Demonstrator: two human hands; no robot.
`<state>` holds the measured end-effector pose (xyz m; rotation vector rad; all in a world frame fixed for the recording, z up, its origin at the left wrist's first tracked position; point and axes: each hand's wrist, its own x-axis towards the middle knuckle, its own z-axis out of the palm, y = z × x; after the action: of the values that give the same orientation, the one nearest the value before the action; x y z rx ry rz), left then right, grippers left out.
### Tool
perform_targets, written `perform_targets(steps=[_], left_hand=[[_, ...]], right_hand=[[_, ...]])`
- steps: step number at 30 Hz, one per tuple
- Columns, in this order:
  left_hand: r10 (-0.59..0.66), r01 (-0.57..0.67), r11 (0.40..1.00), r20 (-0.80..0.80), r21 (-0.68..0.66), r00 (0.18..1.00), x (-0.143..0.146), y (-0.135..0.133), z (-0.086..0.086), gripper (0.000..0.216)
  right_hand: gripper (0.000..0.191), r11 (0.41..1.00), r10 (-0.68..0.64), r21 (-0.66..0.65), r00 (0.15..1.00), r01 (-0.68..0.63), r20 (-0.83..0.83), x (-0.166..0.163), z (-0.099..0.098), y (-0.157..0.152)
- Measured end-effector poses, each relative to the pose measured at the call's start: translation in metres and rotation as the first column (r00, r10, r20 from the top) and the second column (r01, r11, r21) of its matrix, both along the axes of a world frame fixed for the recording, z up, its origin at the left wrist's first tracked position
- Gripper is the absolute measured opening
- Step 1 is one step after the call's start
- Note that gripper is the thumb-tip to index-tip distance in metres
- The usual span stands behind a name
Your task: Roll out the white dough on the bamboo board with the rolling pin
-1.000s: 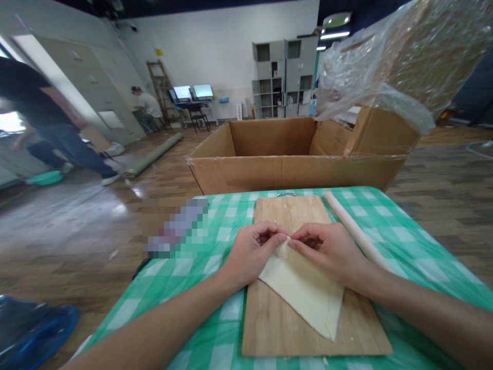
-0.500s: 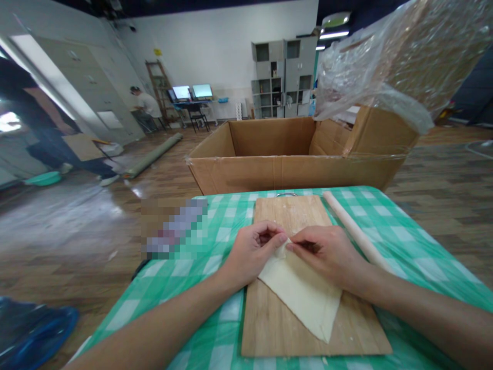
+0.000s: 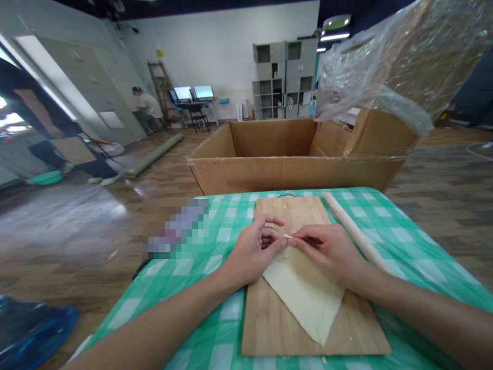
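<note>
A pale, flat, folded sheet of dough (image 3: 304, 293) lies on a wooden cutting board (image 3: 277, 329) on the green-and-white checked tablecloth (image 3: 215, 329). My left hand (image 3: 254, 252) and my right hand (image 3: 327, 252) meet at the dough's far corner. Both pinch that corner between thumb and fingers and hold it slightly off the board. A wooden rolling pin (image 3: 356, 231) lies on the cloth just right of the board, beside my right wrist.
A large open cardboard box (image 3: 285, 154) stands beyond the table's far edge, with crumpled clear plastic (image 3: 389, 67) over its right side. A blurred patch (image 3: 175, 228) lies left of the board. At far left a person (image 3: 34, 128) moves across the wooden floor. Another person sits by monitors.
My left fingers have spread a little while both hands keep pinching the dough's corner. The dough's near tip has shifted slightly toward me. The person at far left has moved further left.
</note>
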<state>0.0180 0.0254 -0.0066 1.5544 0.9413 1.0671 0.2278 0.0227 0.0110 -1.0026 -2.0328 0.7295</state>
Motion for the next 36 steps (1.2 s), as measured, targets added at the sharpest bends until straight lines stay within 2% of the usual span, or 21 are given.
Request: perform_targets(steps=[5,8,12,14,18,22,25,28,30,33,36], left_hand=[[-0.053,0.053,0.999,-0.054,-0.002,0.997,0.000,0.000,0.005,0.025],[-0.076,0.076,0.997,-0.093,-0.005,0.993,0.001,0.000,0.009,0.025],[-0.059,0.057,0.998,-0.109,-0.020,0.992,0.002,-0.001,0.012,0.027],[-0.053,0.051,0.998,-0.116,-0.026,0.992,0.002,-0.001,0.012,0.028],[-0.101,0.101,0.995,-0.160,-0.008,0.982,0.000,0.001,0.011,0.025],[-0.081,0.088,0.996,-0.188,0.027,0.979,0.000,0.001,0.009,0.028],[-0.043,0.044,0.999,-0.152,0.007,0.987,0.000,0.002,0.010,0.028],[-0.023,0.021,1.000,-0.137,-0.020,0.990,0.000,0.002,0.011,0.028],[-0.025,0.022,1.000,-0.157,-0.018,0.987,-0.001,0.002,0.012,0.029],[-0.012,0.011,1.000,-0.117,-0.017,0.993,0.000,0.002,0.013,0.028],[0.014,-0.015,0.997,-0.014,-0.076,1.000,0.001,0.001,0.011,0.029]], right_hand=[[0.026,0.995,-0.055,-0.085,0.995,0.048,-0.088,-0.001,-0.002,0.001],[0.026,0.986,-0.041,-0.168,0.992,0.021,-0.119,-0.002,-0.003,0.001],[0.021,0.993,0.013,-0.115,0.996,-0.024,-0.093,-0.002,-0.001,0.003],[0.023,0.994,-0.032,-0.108,0.993,0.019,-0.117,-0.001,-0.001,0.004],[0.025,0.973,-0.130,-0.211,0.978,0.093,-0.165,-0.001,-0.005,0.006],[0.020,0.985,-0.033,-0.172,0.993,0.013,-0.117,-0.001,-0.006,0.006],[0.021,0.981,-0.094,-0.182,0.984,0.066,-0.149,0.000,-0.004,0.005],[0.026,0.953,-0.177,-0.279,0.966,0.120,-0.190,0.000,-0.004,0.005],[0.026,0.952,-0.122,-0.300,0.974,0.060,-0.192,-0.001,-0.003,0.005],[0.023,0.966,-0.041,-0.258,0.986,-0.002,-0.160,-0.001,-0.001,0.005],[0.024,0.956,-0.119,-0.282,0.983,0.076,-0.138,0.000,0.001,0.005]])
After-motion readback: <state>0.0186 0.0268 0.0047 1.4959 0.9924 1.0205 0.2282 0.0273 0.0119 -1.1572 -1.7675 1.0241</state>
